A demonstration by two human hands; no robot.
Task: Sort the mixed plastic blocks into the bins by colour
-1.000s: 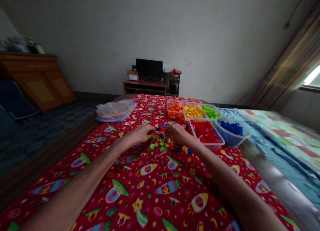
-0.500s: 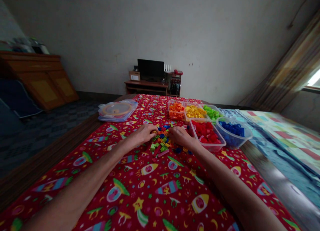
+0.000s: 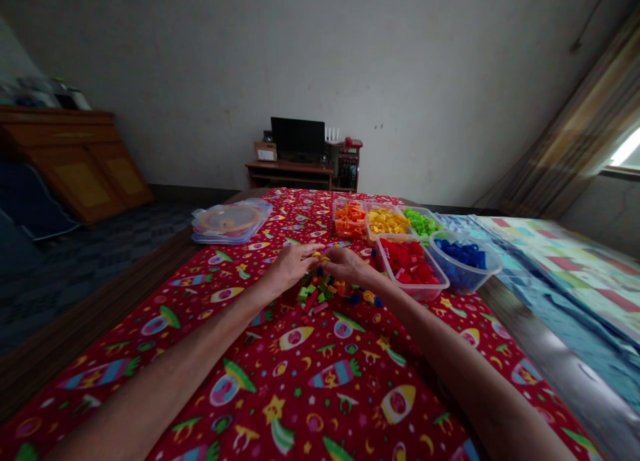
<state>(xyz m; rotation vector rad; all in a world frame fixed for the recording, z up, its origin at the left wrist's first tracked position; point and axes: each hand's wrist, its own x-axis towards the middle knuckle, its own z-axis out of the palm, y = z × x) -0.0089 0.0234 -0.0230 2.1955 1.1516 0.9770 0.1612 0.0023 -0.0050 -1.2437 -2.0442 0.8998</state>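
My left hand (image 3: 293,266) and my right hand (image 3: 346,265) meet over a loose pile of small plastic building blocks (image 3: 325,290) in mixed colours. Between the fingertips show small yellow building blocks (image 3: 318,255), pinched by both hands; their exact shape is too small to make out. The pile below holds green, red, orange, blue and yellow pieces, partly covered by my hands. Just right of my right hand stands a clear tub of red blocks (image 3: 411,264).
Behind it are tubs of orange blocks (image 3: 350,220), yellow blocks (image 3: 387,221) and green blocks (image 3: 421,222). A round tub of blue blocks (image 3: 461,254) stands at the right. Stacked lids (image 3: 230,220) lie at the left on the red patterned cloth (image 3: 300,381).
My hands have come together from either side of the pile, my right hand moving left. Yellow blocks now show between the fingertips. The view has shifted slightly.
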